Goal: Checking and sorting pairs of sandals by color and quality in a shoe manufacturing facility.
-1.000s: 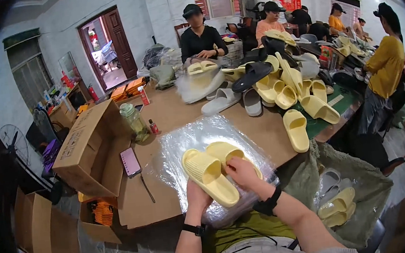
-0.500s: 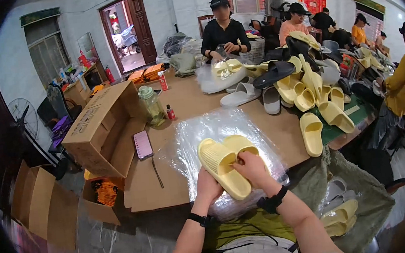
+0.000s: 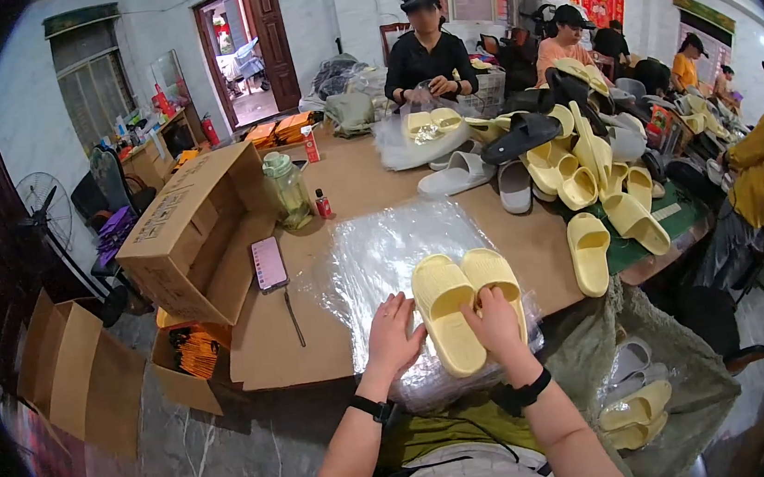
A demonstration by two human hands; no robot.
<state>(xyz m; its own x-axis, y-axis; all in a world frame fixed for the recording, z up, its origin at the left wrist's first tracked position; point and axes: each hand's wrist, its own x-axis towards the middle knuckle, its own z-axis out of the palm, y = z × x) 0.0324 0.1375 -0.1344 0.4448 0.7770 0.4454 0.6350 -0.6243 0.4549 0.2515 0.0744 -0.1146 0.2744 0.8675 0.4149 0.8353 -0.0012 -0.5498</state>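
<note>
A pair of pale yellow slide slippers lies side by side, toes pointing away from me, on a stack of clear plastic bags [image 3: 383, 248] at the table's front edge. My right hand [image 3: 497, 327] grips them at the heel end, its fingers over the right slipper [image 3: 490, 269] and its thumb by the inner edge of the left slipper [image 3: 458, 342]. My left hand [image 3: 394, 338] rests on the bags just left of the pair, palm down, fingers spread and holding nothing. What the right fingertips press on is partly hidden.
A large heap of yellow, black and grey slippers [image 3: 574, 158] covers the table's right side. To the left stand an open cardboard box [image 3: 181, 232], a phone [image 3: 268, 264], a green bottle [image 3: 286, 193] and a small red bottle [image 3: 323, 206]. A person [image 3: 426, 57] handles a plastic bag across the table.
The slippers have gone from tilted and overlapping to lying side by side, a little to the right. My left hand has let go of the left slipper and opened.
</note>
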